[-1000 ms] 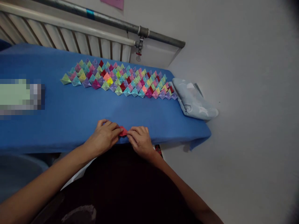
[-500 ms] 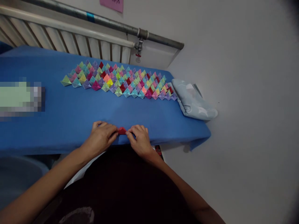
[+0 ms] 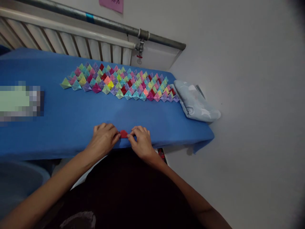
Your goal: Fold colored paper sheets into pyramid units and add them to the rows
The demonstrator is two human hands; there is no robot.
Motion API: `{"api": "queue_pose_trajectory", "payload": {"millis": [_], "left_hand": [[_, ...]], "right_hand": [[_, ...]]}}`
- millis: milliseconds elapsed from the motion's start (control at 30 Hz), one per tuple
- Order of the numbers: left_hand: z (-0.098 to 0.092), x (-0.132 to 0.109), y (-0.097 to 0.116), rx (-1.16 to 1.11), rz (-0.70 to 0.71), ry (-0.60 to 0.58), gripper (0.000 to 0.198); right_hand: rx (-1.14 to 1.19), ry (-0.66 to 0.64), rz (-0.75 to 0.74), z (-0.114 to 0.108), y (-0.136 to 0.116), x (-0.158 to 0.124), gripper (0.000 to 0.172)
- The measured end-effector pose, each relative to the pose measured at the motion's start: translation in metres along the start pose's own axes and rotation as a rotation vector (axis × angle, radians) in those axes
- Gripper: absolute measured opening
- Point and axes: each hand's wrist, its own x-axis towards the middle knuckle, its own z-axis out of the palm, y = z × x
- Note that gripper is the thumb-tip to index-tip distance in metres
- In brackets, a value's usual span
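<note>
A small folded piece of red paper is stretched between my two hands, just above the front part of the blue cloth. My left hand pinches its left end between thumb and fingers. On the other side, my right hand pinches the right end in the same way. Beyond my hands stand several rows of folded paper boats in green, pink, purple, blue, yellow and red. The fingertips cover both ends of the red paper.
A blue cloth covers the table. Folded grey-blue fabric lies at its right end, and a blurred-out object lies at the left. Behind are a radiator and a pipe. A basin sits below left.
The red paper looks flatter, with its peak now a plain triangle. Both hands keep their pinch and have hardly moved. The whole view has shifted slightly.
</note>
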Motion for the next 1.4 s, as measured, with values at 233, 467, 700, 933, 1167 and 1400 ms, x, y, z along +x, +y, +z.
{"api": "queue_pose_trajectory", "payload": {"millis": [233,467,700,933,1167,1400], "left_hand": [[0.006,0.002,-0.001,0.001,-0.033,0.015,0.028],[0.009,0.003,-0.003,0.036,-0.035,0.011,0.027],[0.012,-0.005,-0.004,0.036,0.104,0.210,0.021],[0.016,-0.021,-0.003,0.063,0.465,0.312,0.038],[0.015,-0.030,-0.006,0.133,0.417,0.255,0.042],[0.017,-0.044,-0.012,0.017,0.342,0.241,0.048]], "right_hand": [[-0.048,-0.010,0.008,-0.002,-0.003,0.002,0.017],[-0.058,-0.032,0.003,-0.005,-0.002,0.004,0.019],[-0.107,-0.137,0.000,-0.013,-0.003,0.014,0.021],[-0.116,-0.136,-0.023,-0.012,-0.001,0.015,0.021],[-0.046,-0.098,-0.004,-0.013,0.008,0.007,0.019],[-0.009,-0.115,-0.001,-0.014,0.013,0.007,0.014]]}}
